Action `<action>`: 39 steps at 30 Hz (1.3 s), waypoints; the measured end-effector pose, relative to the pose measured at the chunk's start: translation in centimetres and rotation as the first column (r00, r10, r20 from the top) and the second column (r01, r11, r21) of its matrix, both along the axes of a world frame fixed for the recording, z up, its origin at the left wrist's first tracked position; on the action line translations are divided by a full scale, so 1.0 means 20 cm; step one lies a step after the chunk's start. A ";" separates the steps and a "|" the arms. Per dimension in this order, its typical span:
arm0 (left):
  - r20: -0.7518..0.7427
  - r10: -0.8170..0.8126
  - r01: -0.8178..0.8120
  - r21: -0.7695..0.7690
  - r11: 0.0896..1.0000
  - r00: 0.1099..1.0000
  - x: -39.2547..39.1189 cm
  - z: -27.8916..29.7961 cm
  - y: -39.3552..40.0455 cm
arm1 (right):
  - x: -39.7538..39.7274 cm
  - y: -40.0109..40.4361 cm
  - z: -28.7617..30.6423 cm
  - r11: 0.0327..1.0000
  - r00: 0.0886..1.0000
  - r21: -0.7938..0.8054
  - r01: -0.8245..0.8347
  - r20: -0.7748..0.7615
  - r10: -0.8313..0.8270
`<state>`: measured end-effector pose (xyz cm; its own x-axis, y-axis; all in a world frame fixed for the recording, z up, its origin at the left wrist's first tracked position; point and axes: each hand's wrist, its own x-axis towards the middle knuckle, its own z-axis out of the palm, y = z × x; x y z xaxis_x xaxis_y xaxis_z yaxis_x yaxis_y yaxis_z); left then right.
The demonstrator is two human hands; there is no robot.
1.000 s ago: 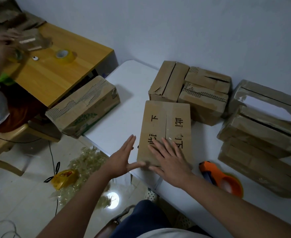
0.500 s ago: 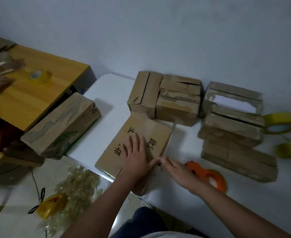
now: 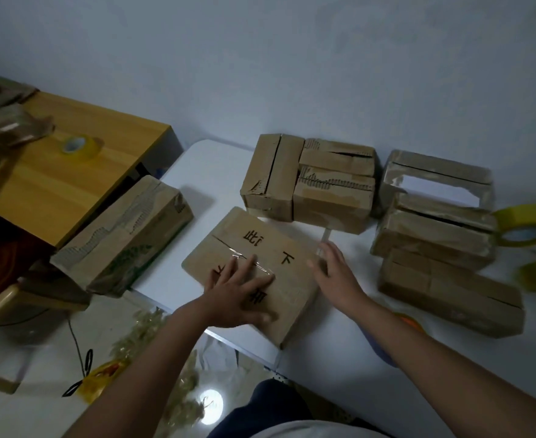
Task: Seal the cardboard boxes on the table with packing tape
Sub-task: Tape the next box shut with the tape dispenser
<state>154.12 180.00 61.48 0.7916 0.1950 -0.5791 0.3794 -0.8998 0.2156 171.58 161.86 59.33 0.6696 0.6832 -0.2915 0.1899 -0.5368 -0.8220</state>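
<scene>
**Pressing tape along the flap seam of a box**

The printed box (image 3: 254, 273) lies flat at the near edge of the white surface (image 3: 209, 165), turned at an angle, with one corner reaching just past that edge. The left hand (image 3: 238, 294) rests on the box top, grip wide, its fingers straight and spread over a glossy strip of tape (image 3: 254, 263) that follows the centre seam. The right hand (image 3: 333, 273) stands at the box's right side, also wide and holding nothing; whether it touches the cardboard cannot be told. The orange tape dispenser (image 3: 410, 320) shows only partly behind the right forearm, near the same edge.

To do this step well, the flat fingers should probably travel along the seam from one end to the other, driving out bubbles, while the other hand steadies the box against sliding off the edge. 2 yellow tape rolls (image 3: 525, 224) sit by the right edge, beside the stacked boxes (image 3: 434, 235). More boxes (image 3: 307, 178) stand toward the far edge.
</scene>
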 end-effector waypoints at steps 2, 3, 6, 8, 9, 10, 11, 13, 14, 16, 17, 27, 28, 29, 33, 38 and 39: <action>0.053 0.091 -0.088 -0.055 0.995 0.994 -0.02 -0.02 -0.02 | 0.03 0.04 0.01 0.996 0.997 -0.058 -0.072 0.010 0.073; 0.088 0.129 -0.124 -0.063 0.990 0.988 -0.02 -0.04 -0.04 | 0.03 0.05 0.02 0.990 0.994 -0.094 -0.106 -0.002 0.107; 0.235 0.207 -0.205 -0.032 0.978 0.950 -0.04 -0.09 -0.11 | 0.03 0.04 0.04 0.978 0.989 -0.151 -0.145 -0.003 0.146; 0.327 0.187 -0.217 0.057 0.975 0.926 -0.07 -0.14 -0.15 | -0.01 0.01 0.05 0.983 0.993 -0.139 -0.116 0.011 0.119; 0.360 0.165 -0.214 0.099 0.972 0.918 -0.08 -0.16 -0.16 | -0.03 -0.02 0.04 0.987 0.994 -0.125 -0.105 0.010 0.107; 0.386 0.143 -0.204 0.123 0.971 0.911 -0.10 -0.19 -0.15 | -0.06 -0.05 0.03 0.990 0.995 -0.107 -0.096 0.007 0.098; 0.411 0.114 -0.182 0.132 0.974 0.905 -0.11 -0.20 -0.13 | -0.10 -0.09 0.02 0.992 0.996 -0.093 -0.089 0.009 0.091; 0.458 -0.003 -0.070 0.143 0.987 0.889 -0.10 -0.22 -0.05 | -0.16 -0.16 0.00 0.996 0.998 -0.070 -0.051 0.038 0.054; 0.465 -0.088 0.013 0.161 0.987 0.881 -0.08 -0.22 0.00 | -0.18 -0.19 -0.01 0.998 0.998 -0.059 -0.024 0.051 0.027; 0.456 -0.245 0.164 0.210 0.964 0.855 -0.02 -0.21 0.08 | -0.16 -0.24 -0.03 0.999 0.999 -0.045 0.015 0.053 -0.013; 0.450 -0.283 0.200 0.222 0.954 0.847 0.02 -0.20 0.10 | -0.13 -0.27 -0.04 0.998 0.998 -0.052 0.026 0.051 -0.023; 0.463 -0.045 0.019 0.061 0.998 0.885 0.02 -0.19 -0.26 | 0.03 -0.74 -0.32 0.783 0.991 -0.621 -0.028 0.082 0.101; 0.468 -0.057 0.026 0.072 0.997 0.882 0.01 -0.20 -0.30 | 0.01 -0.76 -0.36 0.787 0.992 -0.615 -0.051 0.061 0.112; 0.463 -0.076 0.038 0.091 0.995 0.883 0.00 -0.22 -0.32 | -0.01 -0.76 -0.39 0.782 0.990 -0.621 -0.062 0.059 0.126; 0.410 -0.232 0.125 0.272 0.954 0.882 -0.05 -0.26 -0.36 | -0.04 -0.72 -0.42 0.763 0.983 -0.646 -0.001 0.140 0.121; 0.416 -0.360 0.195 0.388 0.901 0.835 -0.05 -0.28 -0.34 | 0.00 -0.74 -0.37 0.781 0.946 -0.619 -0.076 0.203 0.253; 0.416 -0.380 0.213 0.394 0.894 0.826 -0.05 -0.28 -0.33 | 0.05 -0.69 -0.34 0.813 0.919 -0.538 -0.223 0.161 0.359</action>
<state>153.13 173.42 55.85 0.9976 0.0104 -0.0687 0.0090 -0.9998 -0.0197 172.57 148.06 52.56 0.5579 0.6620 -0.5004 0.5607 -0.7453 -0.3609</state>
